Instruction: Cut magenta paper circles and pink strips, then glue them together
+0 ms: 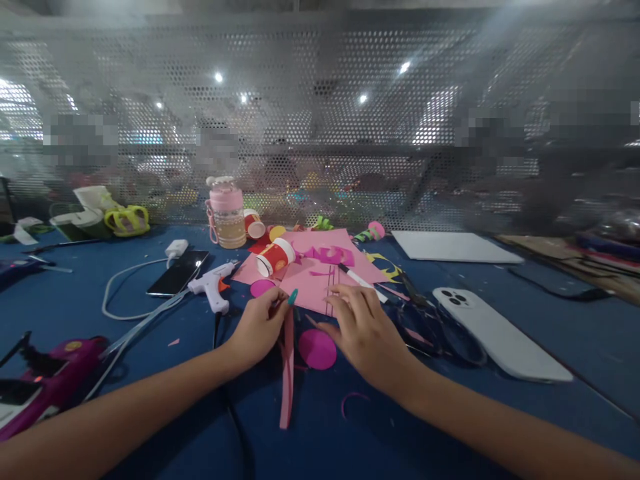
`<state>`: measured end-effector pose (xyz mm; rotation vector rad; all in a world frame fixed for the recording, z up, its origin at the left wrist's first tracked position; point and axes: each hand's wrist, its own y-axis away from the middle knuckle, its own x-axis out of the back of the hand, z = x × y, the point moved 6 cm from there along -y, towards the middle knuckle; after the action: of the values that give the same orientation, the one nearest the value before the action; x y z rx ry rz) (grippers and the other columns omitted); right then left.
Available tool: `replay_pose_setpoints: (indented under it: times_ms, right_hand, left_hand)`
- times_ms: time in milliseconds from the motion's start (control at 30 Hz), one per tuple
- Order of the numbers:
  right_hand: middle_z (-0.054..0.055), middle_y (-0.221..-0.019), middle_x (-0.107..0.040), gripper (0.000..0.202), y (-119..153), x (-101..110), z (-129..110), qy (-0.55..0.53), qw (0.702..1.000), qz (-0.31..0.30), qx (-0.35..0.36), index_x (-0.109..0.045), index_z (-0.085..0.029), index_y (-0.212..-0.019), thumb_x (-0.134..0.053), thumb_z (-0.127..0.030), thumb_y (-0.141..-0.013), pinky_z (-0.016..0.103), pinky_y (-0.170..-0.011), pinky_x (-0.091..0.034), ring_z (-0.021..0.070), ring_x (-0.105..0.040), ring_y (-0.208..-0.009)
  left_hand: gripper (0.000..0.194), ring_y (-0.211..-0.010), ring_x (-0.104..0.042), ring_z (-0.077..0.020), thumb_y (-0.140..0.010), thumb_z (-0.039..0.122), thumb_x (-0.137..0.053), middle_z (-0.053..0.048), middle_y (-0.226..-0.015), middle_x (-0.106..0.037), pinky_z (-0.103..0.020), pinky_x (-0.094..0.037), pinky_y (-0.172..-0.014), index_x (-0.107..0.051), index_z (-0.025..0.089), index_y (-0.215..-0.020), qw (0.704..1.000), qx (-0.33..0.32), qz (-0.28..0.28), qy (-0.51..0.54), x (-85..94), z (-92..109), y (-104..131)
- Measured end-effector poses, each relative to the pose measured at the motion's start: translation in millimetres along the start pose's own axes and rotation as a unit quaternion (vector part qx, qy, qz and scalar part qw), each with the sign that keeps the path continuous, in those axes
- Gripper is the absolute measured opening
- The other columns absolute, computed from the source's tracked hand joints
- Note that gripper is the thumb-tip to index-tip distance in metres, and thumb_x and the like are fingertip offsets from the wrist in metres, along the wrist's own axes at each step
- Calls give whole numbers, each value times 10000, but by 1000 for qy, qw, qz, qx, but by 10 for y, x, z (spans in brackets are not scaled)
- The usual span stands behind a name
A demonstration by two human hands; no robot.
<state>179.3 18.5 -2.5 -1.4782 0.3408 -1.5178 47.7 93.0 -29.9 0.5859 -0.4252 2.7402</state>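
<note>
A perforated screen (320, 133) stands behind the blue table (60, 287). The strip (287, 390) is just left of the magenta disc (318, 349), its long axis running toward the wearer. The left hand (257, 327), beyond and left of the disc, pinches the strip's far end, so it is nearer. The right hand (370, 337), right of the disc, has parted fingers and appears to hold nothing.

We see soft pink on the strip (287, 390), magenta on the disc (317, 349), red and white on the cup (276, 257), deep blue across the table (320, 453).
</note>
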Motion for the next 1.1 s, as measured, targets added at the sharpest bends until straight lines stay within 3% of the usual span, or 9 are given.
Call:
replay_pose_setpoints:
  times_ms: [133, 200, 433, 633, 800, 1100]
  right_hand:
    - [67, -680, -619, 187, -1, -96, 96, 0, 996, -94, -7, -558, -156, -748, -469, -199, -906, 309, -539, -467, 204, -594, -617]
    - [36, -620, -604, 235, 11, -108, 100, -12, 994, -110, -9, -551, -171, -705, -443, -173, -914, 281, -498, -435, 178, -586, -553]
    - [63, -637, -612, 336, 69, -67, -50, -9, 998, -55, 17, -577, -151, -707, -333, -118, -937, 285, -512, -432, 191, -590, -594]
    - [69, -640, -602, 330, 128, -84, -42, -62, 998, -18, -7, -562, -137, -719, -323, -128, -947, 287, -545, -464, 182, -582, -598]
    - [51, -621, -586, 333, 116, -77, -20, -94, 995, -11, -28, -524, -165, -701, -314, -175, -960, 282, -535, -472, 175, -583, -583]
    - [37, -639, -579, 273, 135, -127, 55, -184, 979, -23, -85, -482, -189, -728, -331, -161, -954, 256, -524, -473, 152, -594, -562]
  left_hand:
    - [256, -455, -451, -114, -835, 397, -441, 59, -519, -445, -238, -363, -464, -439, 204, -667, 998, 36, -12, 56, -31, -69, -3]
    - [256, -442, -456, -109, -820, 408, -459, 62, -519, -447, -237, -372, -457, -439, 203, -667, 996, 44, -19, 81, -45, -73, 2]
    - [280, -438, -412, -96, -821, 421, -444, 66, -521, -410, -227, -341, -439, -425, 201, -649, 995, 46, -17, 86, -47, -76, -4]
    - [249, -499, -386, -89, -808, 373, -476, 55, -557, -418, -218, -297, -475, -481, 178, -654, 997, 9, -21, 75, -43, -23, -9]
    - [188, -493, -409, -94, -779, 344, -507, 52, -587, -464, -214, -294, -464, -564, 169, -823, 996, 35, -23, 75, -38, -28, 26]
    - [171, -556, -440, -105, -758, 325, -565, 33, -607, -527, -223, -343, -524, -631, 168, -771, 999, -9, -22, 36, -11, 56, 36]
